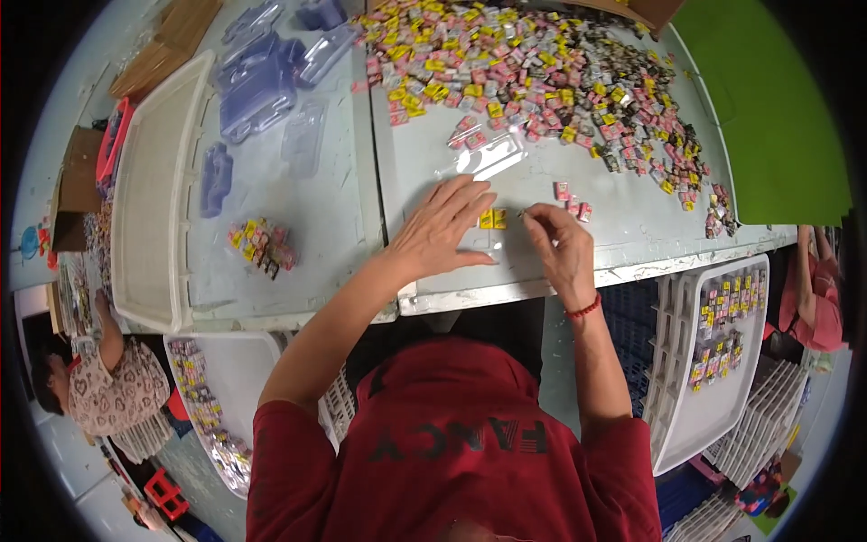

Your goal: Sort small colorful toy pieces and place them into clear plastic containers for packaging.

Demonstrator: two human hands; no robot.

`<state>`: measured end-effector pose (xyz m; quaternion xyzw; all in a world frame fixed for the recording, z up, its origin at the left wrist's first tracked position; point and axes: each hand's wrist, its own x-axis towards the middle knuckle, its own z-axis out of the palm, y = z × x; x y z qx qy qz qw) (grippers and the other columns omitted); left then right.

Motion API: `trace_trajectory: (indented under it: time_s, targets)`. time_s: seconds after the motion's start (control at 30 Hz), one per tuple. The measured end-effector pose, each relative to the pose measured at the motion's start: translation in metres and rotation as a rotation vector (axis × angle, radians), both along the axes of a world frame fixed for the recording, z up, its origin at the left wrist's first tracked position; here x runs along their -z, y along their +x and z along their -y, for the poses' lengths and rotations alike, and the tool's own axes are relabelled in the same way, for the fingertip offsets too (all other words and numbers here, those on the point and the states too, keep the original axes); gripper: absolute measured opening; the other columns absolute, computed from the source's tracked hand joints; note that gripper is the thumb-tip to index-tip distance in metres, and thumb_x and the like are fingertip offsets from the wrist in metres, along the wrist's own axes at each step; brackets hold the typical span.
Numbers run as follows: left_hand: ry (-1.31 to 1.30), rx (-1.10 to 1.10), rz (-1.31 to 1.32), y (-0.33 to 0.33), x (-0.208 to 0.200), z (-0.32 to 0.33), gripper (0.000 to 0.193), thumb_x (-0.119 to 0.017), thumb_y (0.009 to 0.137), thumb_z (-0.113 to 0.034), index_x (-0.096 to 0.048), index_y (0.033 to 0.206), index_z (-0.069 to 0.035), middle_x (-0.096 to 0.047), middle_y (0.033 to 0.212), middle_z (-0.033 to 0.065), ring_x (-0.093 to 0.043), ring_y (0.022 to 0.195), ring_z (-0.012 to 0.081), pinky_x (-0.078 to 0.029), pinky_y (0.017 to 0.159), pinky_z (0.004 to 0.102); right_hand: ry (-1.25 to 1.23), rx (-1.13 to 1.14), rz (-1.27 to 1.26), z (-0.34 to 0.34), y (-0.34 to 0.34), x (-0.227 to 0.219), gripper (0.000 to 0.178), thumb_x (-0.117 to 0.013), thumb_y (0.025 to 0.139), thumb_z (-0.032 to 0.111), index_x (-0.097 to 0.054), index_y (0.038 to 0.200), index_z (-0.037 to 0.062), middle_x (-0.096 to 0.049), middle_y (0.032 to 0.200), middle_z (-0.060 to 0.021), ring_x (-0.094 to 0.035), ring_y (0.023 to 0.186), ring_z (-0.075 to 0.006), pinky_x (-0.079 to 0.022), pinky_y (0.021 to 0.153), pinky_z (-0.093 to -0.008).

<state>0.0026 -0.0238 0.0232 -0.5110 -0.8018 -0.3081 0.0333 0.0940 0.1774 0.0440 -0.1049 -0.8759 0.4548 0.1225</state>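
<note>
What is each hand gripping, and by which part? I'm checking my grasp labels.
The right hand pinches something tiny at its fingertips; too small to identify. The left hand lies flat beside two small yellow wrapped pieces, gripping nothing.

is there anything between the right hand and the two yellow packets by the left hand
Nothing visible. The right hand sits just right of the two yellow packets, with only bare table between them. The left hand rests flat on their other side, fingertips touching or nearly touching the packets.
</note>
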Motion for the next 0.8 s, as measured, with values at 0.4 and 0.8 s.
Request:
trace_trajectory:
  time_s: [0.4,0.8]
  targets:
    - [-0.145,-0.013,-0.025,0.015,0.001,-0.017,0.076,-0.076,0.069,-0.041,-0.048,0.125,0.004,-0.044,0.134,0.0188,-0.038,0.126,0.0356,-0.034,0.102,0.0446,0.599,0.082,-0.167,-0.011,-0.03,0.021,0.013,-0.068,0.079,0.011,-0.065,0.091,0.0058,-0.065,0.092,-0.0092,-0.058,0.089,-0.0281,-0.043,0.079,-0.0386]
    - [-0.265,0.041,0.002,0.01,-0.003,-0.035,0.08,-0.073,0.07,-0.047,-0.047,0.13,0.0,-0.039,0.139,0.017,-0.033,0.129,0.0372,-0.029,0.105,0.0499,0.581,0.0,-0.185,-0.026,-0.037,0.015,0.017,-0.073,0.076,0.016,-0.065,0.089,0.0078,-0.064,0.087,-0.0059,-0.057,0.088,-0.0255,-0.038,0.088,-0.0423]
